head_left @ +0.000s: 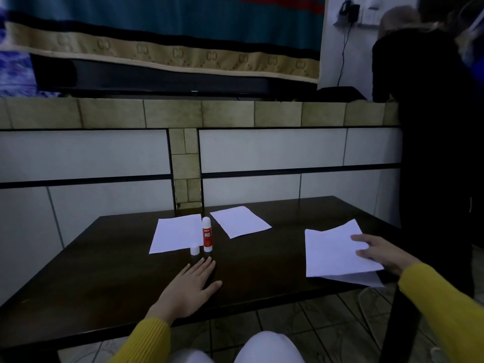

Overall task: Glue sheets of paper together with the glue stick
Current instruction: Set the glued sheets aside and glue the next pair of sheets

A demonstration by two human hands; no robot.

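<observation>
The glue stick (207, 234) stands upright near the middle of the dark table (104, 271), its small white cap (194, 250) off and standing just to its left. It sits between two single sheets: one on the left (175, 234), one farther back on the right (239, 221). Neither looks glued or joined yet. At the right edge, a stack of paper (332, 252) lies under the right hand (379, 254), whose fingers spread flat on top. The left hand (191, 286) rests open on the table just short of the glue. My guess is the gluing has hardly begun.
</observation>
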